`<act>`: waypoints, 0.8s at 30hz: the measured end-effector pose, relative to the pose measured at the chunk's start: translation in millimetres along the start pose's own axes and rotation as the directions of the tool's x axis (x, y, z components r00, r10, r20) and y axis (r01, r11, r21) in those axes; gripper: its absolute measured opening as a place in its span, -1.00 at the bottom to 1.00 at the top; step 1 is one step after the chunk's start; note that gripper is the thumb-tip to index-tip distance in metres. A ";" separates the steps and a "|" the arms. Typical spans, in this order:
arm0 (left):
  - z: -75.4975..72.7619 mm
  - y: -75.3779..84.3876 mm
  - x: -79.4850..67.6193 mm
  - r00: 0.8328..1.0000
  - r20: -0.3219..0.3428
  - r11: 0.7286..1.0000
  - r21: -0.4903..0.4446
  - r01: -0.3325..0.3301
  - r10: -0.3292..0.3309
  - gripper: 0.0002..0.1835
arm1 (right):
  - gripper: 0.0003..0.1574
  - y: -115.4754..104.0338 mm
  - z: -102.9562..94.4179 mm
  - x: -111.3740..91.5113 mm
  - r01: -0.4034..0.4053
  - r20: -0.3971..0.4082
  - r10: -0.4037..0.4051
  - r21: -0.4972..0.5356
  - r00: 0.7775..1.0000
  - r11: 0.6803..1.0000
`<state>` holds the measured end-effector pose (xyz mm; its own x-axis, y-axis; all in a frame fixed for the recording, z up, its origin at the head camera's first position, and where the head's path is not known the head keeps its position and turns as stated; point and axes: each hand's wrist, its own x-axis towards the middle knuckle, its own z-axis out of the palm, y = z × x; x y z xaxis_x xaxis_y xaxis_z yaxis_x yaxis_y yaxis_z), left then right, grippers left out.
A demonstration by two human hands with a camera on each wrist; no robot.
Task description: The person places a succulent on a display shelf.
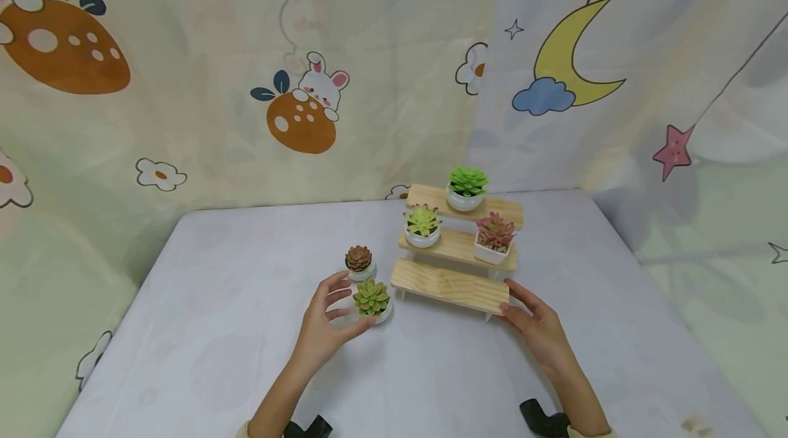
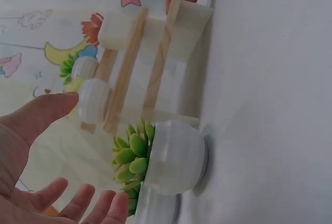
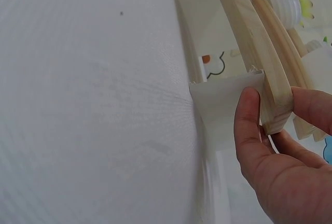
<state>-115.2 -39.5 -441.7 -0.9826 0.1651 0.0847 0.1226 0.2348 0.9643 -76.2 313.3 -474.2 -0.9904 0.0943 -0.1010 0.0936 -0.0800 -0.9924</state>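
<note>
My left hand [image 1: 324, 324] is spread beside a potted green succulent [image 1: 372, 298] on the table. In the left wrist view its thumb and fingers stand apart from the white pot [image 2: 176, 156]. Just behind is a second pot with a brown succulent [image 1: 358, 259]. With my right hand [image 1: 543, 330] I pinch the right end of the lowest board on a three-step wooden stand [image 1: 449, 282]; the right wrist view shows thumb and fingers on both faces of that board [image 3: 259, 53].
A bright green succulent [image 1: 468, 181] stands on the top step. The middle step bears a yellow-green succulent [image 1: 422, 220] at left and a reddish one [image 1: 495, 231] in a square pot at right. A white cloth covers the table [image 1: 246, 274]; patterned curtains [image 1: 394, 68] hang behind.
</note>
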 end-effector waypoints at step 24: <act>18.7 -39.4 21.0 0.989 0.081 0.993 0.015 0.119 -0.120 -0.09 | -0.24 -1.5 0.0 -1.0 -0.026 -0.005 0.026 -0.014 1.000 1.000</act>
<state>-138.1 -27.4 -482.7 -0.9757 0.2127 -0.0522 0.0067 0.2675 0.9635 -75.4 313.3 -472.7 -0.9870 0.0974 -0.1275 0.1211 -0.0687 -0.9903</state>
